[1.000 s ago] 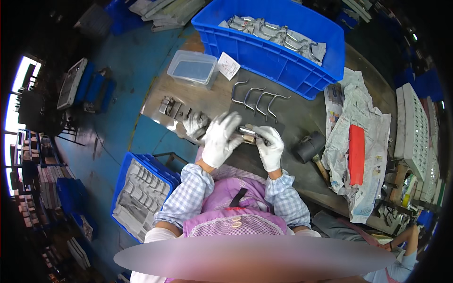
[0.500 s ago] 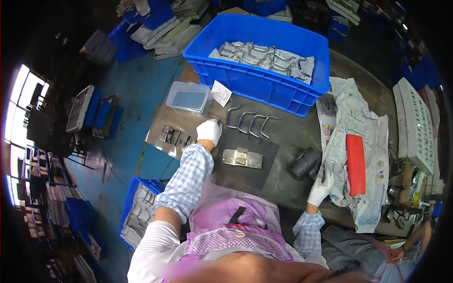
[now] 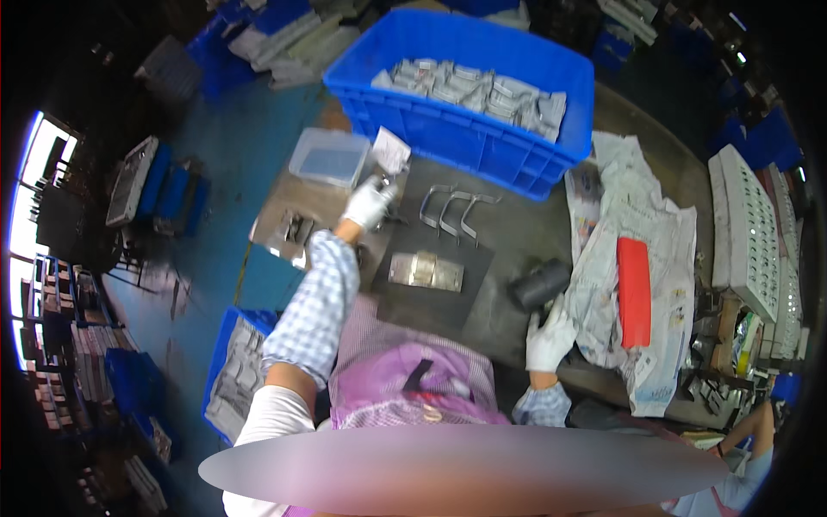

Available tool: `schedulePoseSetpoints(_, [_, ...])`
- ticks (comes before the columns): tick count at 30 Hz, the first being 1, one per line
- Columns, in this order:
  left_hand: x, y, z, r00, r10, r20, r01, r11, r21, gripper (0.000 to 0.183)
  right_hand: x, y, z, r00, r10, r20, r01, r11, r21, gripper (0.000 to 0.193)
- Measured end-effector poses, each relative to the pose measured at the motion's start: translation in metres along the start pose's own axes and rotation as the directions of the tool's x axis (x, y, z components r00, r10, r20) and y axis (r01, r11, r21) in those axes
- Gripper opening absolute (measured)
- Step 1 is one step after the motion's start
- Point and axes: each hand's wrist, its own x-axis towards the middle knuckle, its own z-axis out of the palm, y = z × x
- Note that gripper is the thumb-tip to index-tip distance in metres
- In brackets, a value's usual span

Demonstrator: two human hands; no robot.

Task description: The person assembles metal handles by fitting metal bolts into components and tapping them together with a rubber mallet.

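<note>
At the table's left, my left hand (image 3: 369, 204), in a white glove, is closed on a bent metal rod that shows only as a blurred bit of metal by the fingers. Three bent metal rods (image 3: 448, 215) lie side by side to its right. Below them, a flat metal plate with a raised block (image 3: 425, 270) rests on a dark mat (image 3: 396, 303). My right hand (image 3: 551, 338), also gloved, is open at the near edge, fingers apart, beside a black cylinder (image 3: 541, 284) and holding nothing.
A large blue crate (image 3: 465, 129) with paper-lined metal rods stands at the back. Left are a clear plastic box (image 3: 330, 157), a paper slip (image 3: 391, 150) and small metal parts (image 3: 297, 228). On the right, a red bar (image 3: 634, 293) lies on newspaper (image 3: 672, 258). Someone's arm (image 3: 756, 431) is at lower right.
My left hand has moved up toward the clear box; one fewer rod lies in the row. My right hand has shifted left off the newspaper, toward the black cylinder. The whole view has moved slightly.
</note>
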Motion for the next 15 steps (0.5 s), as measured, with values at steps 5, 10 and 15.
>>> schedulePoseSetpoints(5, [-0.15, 0.043, -0.062, 0.988, 0.148, -0.037, -0.123, 0.918, 0.377, 0.037, 0.021, 0.043, 0.032, 0.994, 0.066, 0.087, -0.085, 0.968, 0.238, 0.057])
schedulePoseSetpoints(10, [-0.213, 0.038, 0.01, 0.837, 0.544, -0.057, -0.527, 0.83, 0.181, 0.023, 0.054, -0.023, -0.029, 0.894, -0.041, 0.447, -0.357, 0.538, 0.764, 0.043])
schedulePoseSetpoints(15, [-0.201, -0.013, 0.067, 0.94, 0.333, -0.069, -0.311, 0.923, 0.226, 0.027, 0.042, -0.064, -0.137, 0.792, -0.507, 0.339, 0.294, 0.804, 0.517, 0.018])
